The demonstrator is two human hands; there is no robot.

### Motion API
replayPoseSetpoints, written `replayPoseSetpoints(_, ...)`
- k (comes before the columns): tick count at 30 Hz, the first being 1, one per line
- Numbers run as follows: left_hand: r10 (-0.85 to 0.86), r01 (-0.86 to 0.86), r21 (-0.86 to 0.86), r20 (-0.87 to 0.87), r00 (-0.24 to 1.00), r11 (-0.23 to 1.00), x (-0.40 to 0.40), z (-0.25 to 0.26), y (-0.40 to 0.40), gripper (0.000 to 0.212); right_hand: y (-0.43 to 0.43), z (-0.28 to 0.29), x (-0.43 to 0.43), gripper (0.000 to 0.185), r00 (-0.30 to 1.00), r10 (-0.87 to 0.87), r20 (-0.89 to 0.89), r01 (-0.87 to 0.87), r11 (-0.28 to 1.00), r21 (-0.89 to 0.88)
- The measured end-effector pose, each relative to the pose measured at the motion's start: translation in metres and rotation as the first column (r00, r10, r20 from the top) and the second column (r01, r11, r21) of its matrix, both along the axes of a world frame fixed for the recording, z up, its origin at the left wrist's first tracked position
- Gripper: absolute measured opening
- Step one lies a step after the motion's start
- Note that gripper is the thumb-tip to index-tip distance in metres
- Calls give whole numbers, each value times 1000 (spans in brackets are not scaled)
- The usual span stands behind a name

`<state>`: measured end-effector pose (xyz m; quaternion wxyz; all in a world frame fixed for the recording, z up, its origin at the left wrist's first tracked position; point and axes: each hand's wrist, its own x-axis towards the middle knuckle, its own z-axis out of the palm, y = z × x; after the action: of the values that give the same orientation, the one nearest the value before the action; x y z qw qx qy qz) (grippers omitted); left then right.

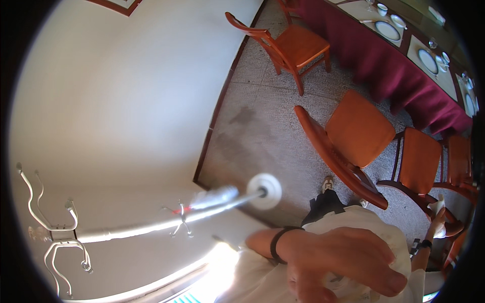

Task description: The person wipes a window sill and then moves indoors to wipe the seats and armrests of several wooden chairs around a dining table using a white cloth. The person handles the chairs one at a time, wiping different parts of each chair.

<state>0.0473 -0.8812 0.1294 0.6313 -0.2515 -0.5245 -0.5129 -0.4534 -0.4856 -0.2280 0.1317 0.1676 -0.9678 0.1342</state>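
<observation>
My left hand [333, 257] is large and near the camera, in front of my pale shirt. It has a dark band at the wrist, and its fingers are bent and apart, holding nothing that I can see. Part of it runs out below the picture. At the right, my right hand [439, 217] grips a white cloth or tissue [438, 229], close to the back of a wooden chair [420, 163]. Another wooden chair [360, 128] stands right before my feet, its curved backrest turned towards me.
A white coat stand [147, 228] on a round base [273, 191] rises at the left, a blurred whitish object [216, 197] beside its pole. A further chair [301, 45] faces a long table with a maroon skirt [401, 91], laid with plates [387, 31]. A wall [125, 94] borders the floor.
</observation>
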Motion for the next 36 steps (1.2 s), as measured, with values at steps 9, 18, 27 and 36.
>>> replayPoseSetpoints(9,-422,429,88,-91,902,899,27,7,-21,30,9,3,-9,42,999,-36,-4,36,999,23)
replayPoseSetpoints(18,-637,634,431,-159,754,642,50,29,-13,42,19,0,-9,46,997,-74,-16,74,997,11)
replayPoseSetpoints(27,-574,596,143,-167,802,790,30,4,-38,38,37,-8,-40,50,1000,5,-11,-2,960,281)
replayPoseSetpoints(36,-189,-302,569,647,739,765,77,-62,-99,22,-188,55,144,17,877,477,63,-449,858,-252)
